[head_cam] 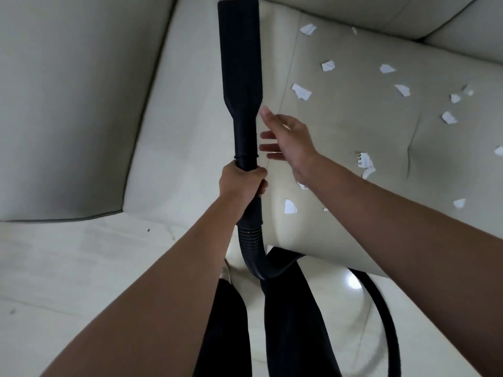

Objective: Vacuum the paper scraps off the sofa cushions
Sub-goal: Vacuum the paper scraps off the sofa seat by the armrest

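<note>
My left hand grips the black vacuum nozzle at its round neck, just above the ribbed hose. The flat wide end of the nozzle points up and away, over the sofa's left seat cushion. My right hand hovers just right of the nozzle neck with fingers straight, holding nothing. Several white paper scraps lie scattered on the cream right seat cushion; one scrap sits near the front edge.
The sofa's armrest fills the left side. Back cushions rise at the top right. The black hose loops over the glossy pale floor by my legs in dark trousers.
</note>
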